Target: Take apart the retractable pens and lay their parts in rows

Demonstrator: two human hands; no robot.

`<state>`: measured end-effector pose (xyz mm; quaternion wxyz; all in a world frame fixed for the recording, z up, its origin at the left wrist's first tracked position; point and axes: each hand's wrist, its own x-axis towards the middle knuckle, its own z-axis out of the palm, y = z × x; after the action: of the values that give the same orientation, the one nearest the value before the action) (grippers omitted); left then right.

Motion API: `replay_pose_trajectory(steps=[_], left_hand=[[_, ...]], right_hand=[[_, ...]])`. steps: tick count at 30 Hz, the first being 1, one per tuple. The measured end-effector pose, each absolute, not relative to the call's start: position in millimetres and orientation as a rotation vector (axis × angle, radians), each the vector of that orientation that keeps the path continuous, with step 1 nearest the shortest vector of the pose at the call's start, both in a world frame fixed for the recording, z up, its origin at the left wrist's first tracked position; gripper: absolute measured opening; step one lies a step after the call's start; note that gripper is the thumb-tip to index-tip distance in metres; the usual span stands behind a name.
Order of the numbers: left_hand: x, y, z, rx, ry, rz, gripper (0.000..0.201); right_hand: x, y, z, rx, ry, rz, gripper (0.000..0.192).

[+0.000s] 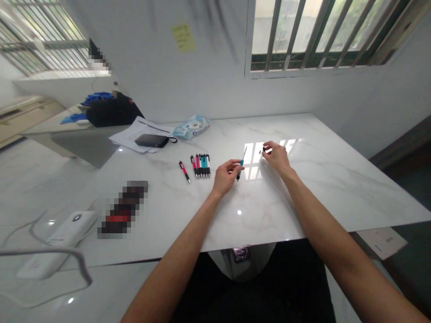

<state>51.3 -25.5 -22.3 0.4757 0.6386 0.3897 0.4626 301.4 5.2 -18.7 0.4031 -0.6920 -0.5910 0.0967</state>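
My left hand (228,176) pinches a blue pen barrel (240,169), tilted slightly, with a thin refill pointing up out of its far end and a black end at the bottom. To the right, my right hand (276,157) has thumb and forefinger closed on a small black pen part (264,149) just above the table. Its exact shape is too small to make out. Left of my left hand lies a row of several pens (201,166) in red, white and blue with black grips. A single red pen (184,172) lies apart from them, further left.
Behind the pens are papers (126,134) under a black pouch-like case (152,141), beside a blue-white wipes packet (191,127). A blurred dark object (124,211) lies front left, near a white device (60,242) with cables. The marble-patterned table (353,193) meets a wall.
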Motion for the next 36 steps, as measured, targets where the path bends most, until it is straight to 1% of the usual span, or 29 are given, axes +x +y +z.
replay_pose_trajectory(steps=[4,14,18,21,23,26,28,32,36], left_hand=[[50,-25,-22,1.569,0.958,1.131,0.037],[50,-26,-20,1.587,0.979,1.140,0.035],[50,-24,-23,1.599,0.994,1.150,0.033],[49,-23,-25,1.594,0.990,1.161,0.034],[49,-23,-25,1.581,0.985,1.171,0.035],[49,-23,-25,1.561,0.980,1.184,0.035],[49,-23,-25,1.560,0.978,1.188,0.034],[48,-25,-23,1.586,0.992,1.175,0.031],[48,-25,-23,1.608,1.034,1.162,0.025]], right_hand=[[304,13,-31,-1.892,-1.494,0.216,0.030],[307,22,-40,-1.860,-1.497,0.289,0.027],[306,20,-34,-1.834,-1.493,0.304,0.023],[295,11,-21,-1.677,-1.493,0.278,0.019],[282,2,-10,-1.486,-1.525,0.350,0.021],[258,-10,-1,-1.228,-1.608,0.617,0.032],[244,-15,1,-1.127,-1.610,0.769,0.036],[234,-17,-1,-1.047,-1.521,0.898,0.039],[240,-15,3,-1.050,-1.325,0.936,0.038]])
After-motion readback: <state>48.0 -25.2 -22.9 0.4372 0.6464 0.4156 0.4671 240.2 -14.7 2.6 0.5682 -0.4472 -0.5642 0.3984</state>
